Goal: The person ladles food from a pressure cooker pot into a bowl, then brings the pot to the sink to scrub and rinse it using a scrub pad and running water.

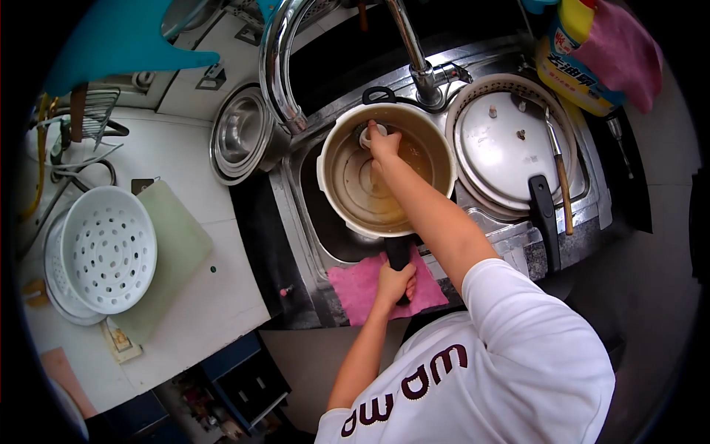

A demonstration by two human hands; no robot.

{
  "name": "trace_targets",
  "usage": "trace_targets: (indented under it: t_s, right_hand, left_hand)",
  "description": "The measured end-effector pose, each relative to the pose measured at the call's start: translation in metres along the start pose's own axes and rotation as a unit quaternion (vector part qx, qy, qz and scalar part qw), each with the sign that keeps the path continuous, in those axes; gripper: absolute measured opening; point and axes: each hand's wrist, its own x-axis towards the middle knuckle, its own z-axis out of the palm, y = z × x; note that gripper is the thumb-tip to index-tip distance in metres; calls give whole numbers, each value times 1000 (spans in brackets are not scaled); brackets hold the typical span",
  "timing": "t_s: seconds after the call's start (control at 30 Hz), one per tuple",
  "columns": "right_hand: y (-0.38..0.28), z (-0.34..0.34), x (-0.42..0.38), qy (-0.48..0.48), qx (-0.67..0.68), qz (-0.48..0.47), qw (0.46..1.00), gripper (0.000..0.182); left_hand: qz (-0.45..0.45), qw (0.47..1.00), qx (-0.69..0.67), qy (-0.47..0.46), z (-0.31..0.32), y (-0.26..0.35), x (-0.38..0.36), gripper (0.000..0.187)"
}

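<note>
A large metal pressure cooker pot (340, 189) sits over the sink basin, with brownish liquid in its bottom. My left hand (396, 283) is closed around its long black handle (397, 254), just above a pink cloth (351, 287) on the counter edge. Inside the pot, my right hand (383, 144) grips a small scrubber with a round white top (365, 138) against the far inner wall. The scrubber's underside is mostly hidden.
A chrome faucet (275, 70) arches beside the pot. To the right, a pot lid (503, 159) rests in a perforated basket with a wooden-handled tool (560, 174). Nested metal bowls (240, 137) stand left of the sink. A white colander (92, 248) sits on the left counter.
</note>
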Motion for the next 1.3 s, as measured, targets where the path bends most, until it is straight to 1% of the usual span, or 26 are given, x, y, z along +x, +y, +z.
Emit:
trace_targets:
  t_s: [0.03,0.07,0.1,0.17,0.2,0.27,0.3,0.37,0.43,0.47,0.5,0.57,0.6,0.67,0.7,0.77,0.83,0.87,0.93,0.97,1.03,1.1,1.17,1.2,1.23,1.3]
  right_hand:
    - [-3,2,-3,100,8,-56,993,60]
    - [-3,2,-14,105,-55,-27,993,62]
    - [4,7,-21,28,-127,-84,988,62]
    - [18,10,-46,-93,-321,-113,936,61]
    - [18,1,-51,-94,-323,-113,935,61]
    - [14,-19,-52,-379,-476,-153,779,60]
    - [14,-21,-52,-379,-478,-151,778,60]
    - [10,-14,-45,-316,-466,-284,776,55]
    - [9,7,-15,-225,-319,-123,912,41]
    - [-8,6,-14,-185,-184,-21,965,29]
    - [-23,9,-15,-80,-22,15,996,23]
    - [-24,6,0,-13,119,22,993,21]
    - [-15,1,-1,-10,118,24,993,21]
    - [5,-5,6,-33,-91,-112,989,20]
    - [9,-13,2,-82,-180,-104,975,23]
    - [8,-35,-15,-213,-365,-112,899,29]
    - [27,-60,-11,-308,-524,-271,747,42]
    - [18,-72,-25,-309,-526,-272,744,42]
    - [-12,-91,-64,-365,-703,-406,456,41]
    - [-10,-100,-61,-365,-705,-406,453,41]
    - [-7,-110,-56,-365,-751,-454,310,34]
    - [-19,-110,-47,-369,-777,-427,279,27]
    - [-32,-105,-30,-341,-836,-380,204,29]
    - [-35,-103,-20,-309,-833,-430,157,28]
    - [-36,-103,-12,-309,-833,-432,155,28]
    - [-33,-105,-1,-237,-786,-535,200,28]
  left_hand:
    - [2,1000,2,-4,0,-1,1,16]
    - [4,1000,5,-8,-1,0,1,16]
    - [5,1000,4,-7,-1,0,2,16]
    - [-3,1000,-1,-12,-1,-1,2,16]
    - [-3,1000,-2,-13,-2,-2,2,16]
    - [5,1000,-14,-26,-2,-3,3,16]
    - [4,999,-17,-27,-2,-5,3,16]
    - [-6,1000,2,-9,-3,-4,4,15]
    - [1,1000,3,-8,-1,-1,3,15]
    - [4,1000,0,-6,0,-1,1,14]
    - [5,1000,0,-6,-1,-1,1,14]
    - [7,1000,-5,-7,-1,-3,2,15]
    - [3,1000,-5,-6,-2,-5,0,15]
    - [-2,1000,-14,-11,-1,-2,3,15]
    - [-1,1000,-16,-13,-1,-2,3,15]
    - [2,1000,-18,-15,-2,-2,3,15]
    - [2,1000,-21,-15,-2,-2,2,15]
    - [2,1000,-21,-15,-2,-2,2,14]
    - [2,1000,-21,-17,-3,-3,2,14]
    - [3,1000,-19,-19,-3,-3,2,14]
    - [5,1000,-15,-21,-4,-2,2,14]
    - [8,1000,-13,-23,-3,-3,2,14]
    - [23,1000,-7,-17,-3,-3,1,23]
    - [25,999,-9,-18,-2,-2,2,23]
    - [23,1000,-6,-15,-2,-2,2,23]
    - [22,1000,-5,-11,-3,-4,2,23]
